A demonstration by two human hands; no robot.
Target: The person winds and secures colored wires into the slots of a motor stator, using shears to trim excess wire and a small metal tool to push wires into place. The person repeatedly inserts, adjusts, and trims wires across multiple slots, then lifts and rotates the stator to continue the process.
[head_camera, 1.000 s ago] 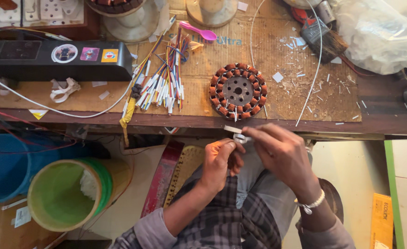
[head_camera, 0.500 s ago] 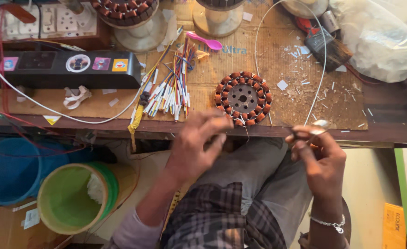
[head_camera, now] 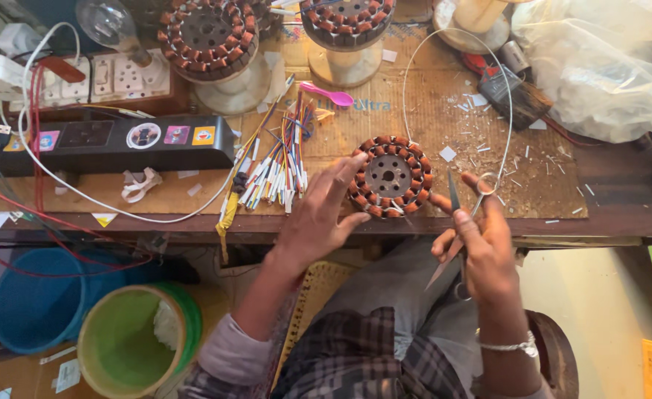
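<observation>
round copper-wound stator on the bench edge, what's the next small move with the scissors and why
Probably bring the scissors in the right hand over to the round copper-wound stator. The left hand already steadies its left rim, while the scissors sit just right of it, apparently not touching it.

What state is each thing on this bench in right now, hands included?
Left hand: open, fingers on the stator's edge.
Right hand: shut on scissors.
Scissors: held upright, blades closed.
Stator: lying flat on the bench, copper windings in place.
Wire bundle: loose, fanned out on the bench.
Bulb: unlit.
Pink spoon: lying flat.
Green bucket: open, scraps inside.
Blue bucket: open.
</observation>
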